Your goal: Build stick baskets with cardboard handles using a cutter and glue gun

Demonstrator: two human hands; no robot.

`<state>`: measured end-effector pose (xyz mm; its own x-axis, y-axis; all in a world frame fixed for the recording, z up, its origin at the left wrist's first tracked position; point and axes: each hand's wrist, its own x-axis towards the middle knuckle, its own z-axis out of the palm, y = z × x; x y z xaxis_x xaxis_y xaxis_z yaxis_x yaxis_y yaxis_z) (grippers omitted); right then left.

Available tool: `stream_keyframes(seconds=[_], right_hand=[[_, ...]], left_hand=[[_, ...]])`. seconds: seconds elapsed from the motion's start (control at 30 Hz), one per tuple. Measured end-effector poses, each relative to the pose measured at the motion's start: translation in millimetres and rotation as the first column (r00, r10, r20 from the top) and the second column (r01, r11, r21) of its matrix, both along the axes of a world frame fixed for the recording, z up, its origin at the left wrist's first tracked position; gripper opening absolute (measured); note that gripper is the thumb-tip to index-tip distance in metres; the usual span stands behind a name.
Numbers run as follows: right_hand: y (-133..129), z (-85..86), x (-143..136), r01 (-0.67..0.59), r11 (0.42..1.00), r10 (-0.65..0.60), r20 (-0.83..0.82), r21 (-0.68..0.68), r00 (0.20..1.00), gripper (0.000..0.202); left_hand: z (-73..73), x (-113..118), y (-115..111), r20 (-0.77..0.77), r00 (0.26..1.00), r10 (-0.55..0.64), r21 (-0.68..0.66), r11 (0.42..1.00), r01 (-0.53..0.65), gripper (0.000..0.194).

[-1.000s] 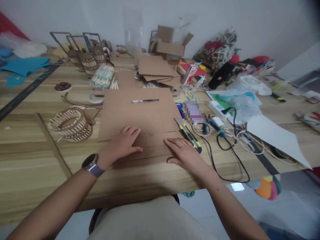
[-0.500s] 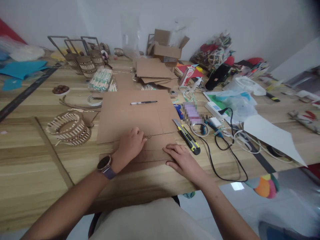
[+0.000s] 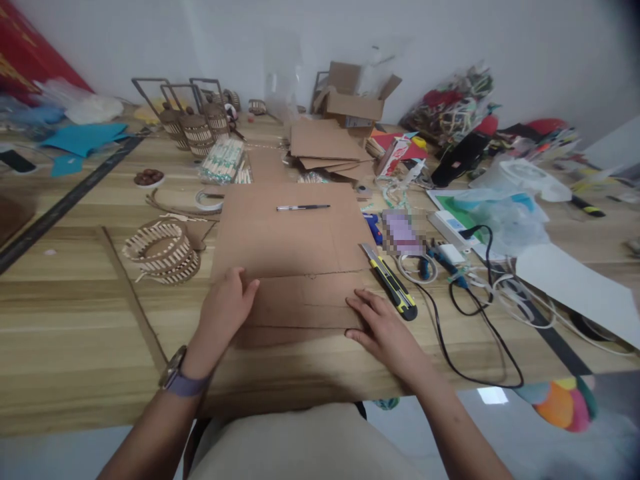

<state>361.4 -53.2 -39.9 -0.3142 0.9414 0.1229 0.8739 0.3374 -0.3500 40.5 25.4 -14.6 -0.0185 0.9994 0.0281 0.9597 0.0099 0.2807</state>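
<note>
A smaller cardboard piece [image 3: 305, 300] lies at the near edge of a larger cardboard sheet [image 3: 285, 240], on which a black pen [image 3: 303, 207] rests. At the left end of the smaller piece is my left hand [image 3: 227, 308], thumb apart from the curled fingers, with nothing seen in it. My right hand [image 3: 383, 327] lies with spread fingers on the piece's right end. Just beyond that hand is a yellow and black utility knife [image 3: 393, 285], its blade out.
A woven ring [image 3: 163, 252] and a cardboard strip [image 3: 133, 300] lie at the left. Cables [image 3: 450, 347], a phone [image 3: 403, 230] and a white sheet [image 3: 575, 287] are at the right. Cardboard pieces [image 3: 325, 141] are stacked behind.
My left hand has moved left along the cardboard, away from its middle, and its thumb has opened out. My right hand stays at the right end. The whole view has shifted slightly.
</note>
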Motion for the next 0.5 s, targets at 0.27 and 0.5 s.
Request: stream_keyframes(seconds=[0.27,0.5], right_hand=[[4,-1.9,-1,-0.009,0.998,0.01,-0.027,0.054,1.0,0.061],[29,6.1,-11,-0.055,0.998,0.054,0.031,0.017,0.998,0.052]], left_hand=[[5.8,-21,23,0.21,0.969,-0.127,0.023,0.992,0.125,0.027],[-0.6,-20,47,0.062,0.99,-0.126,0.06,0.991,0.122,0.025]])
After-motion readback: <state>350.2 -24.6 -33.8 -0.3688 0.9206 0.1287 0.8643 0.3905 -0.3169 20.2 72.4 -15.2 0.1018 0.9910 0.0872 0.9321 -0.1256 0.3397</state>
